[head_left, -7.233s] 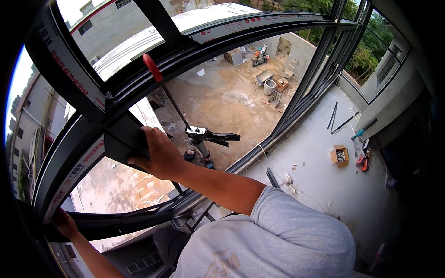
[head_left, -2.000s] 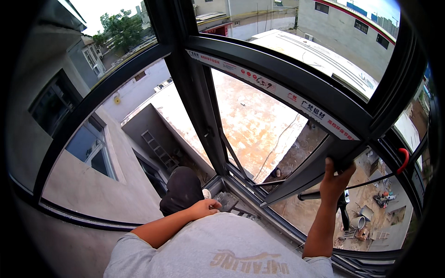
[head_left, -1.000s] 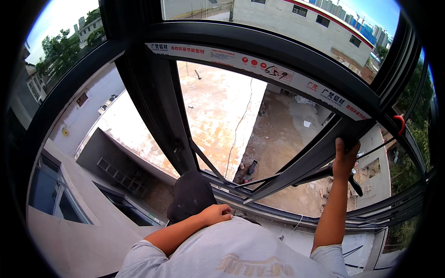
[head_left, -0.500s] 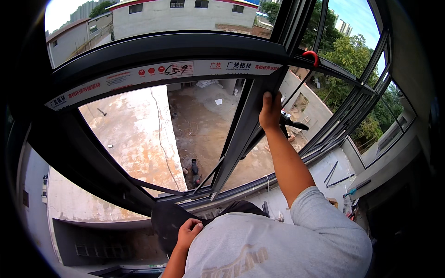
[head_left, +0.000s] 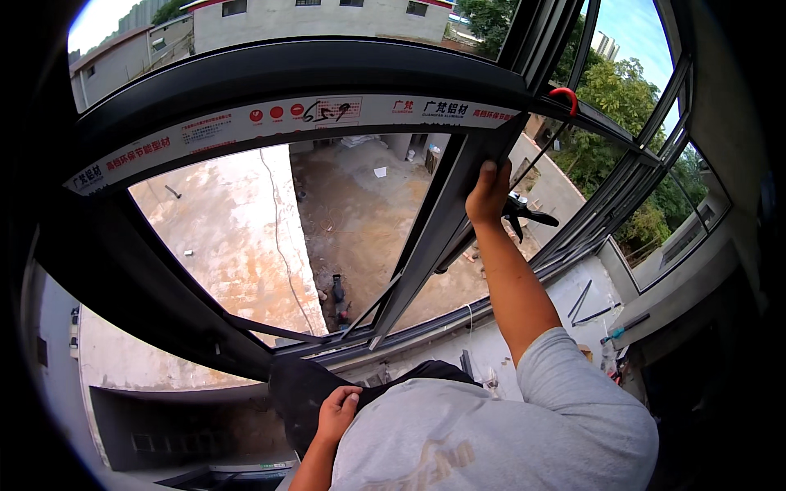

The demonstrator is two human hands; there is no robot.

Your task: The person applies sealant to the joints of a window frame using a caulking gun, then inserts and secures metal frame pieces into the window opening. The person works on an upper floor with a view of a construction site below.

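where my grey shirt point(head_left: 483, 434) meets my black trousers point(head_left: 303, 397), my left hand point(head_left: 337, 409) lies with fingers bent; whether it is closed on anything, cannot tell. right arm stretched out: right hand point(head_left: 489, 196) gripping the dark window upright point(head_left: 436, 237) just below its top corner, thumb up on the near side, other fingers mostly hidden. crossbar point(head_left: 319, 61) runs left from that corner, with a white-and-red film strip point(head_left: 377, 113) along it. just right of my grip, caulking gun point(head_left: 528, 214): red hook end up by a rail, black handle pointing right, barrel partly hidden, so its load can't be seen. beyond my right sleeve, cardboard box point(head_left: 585, 353), only a brown edge showing, contents hidden. through the opening: pale roof slab point(head_left: 221, 237) with a cable across it, beside it a brown yard point(head_left: 360, 213). farthest, grey building point(head_left: 319, 23) and trees point(head_left: 614, 90).
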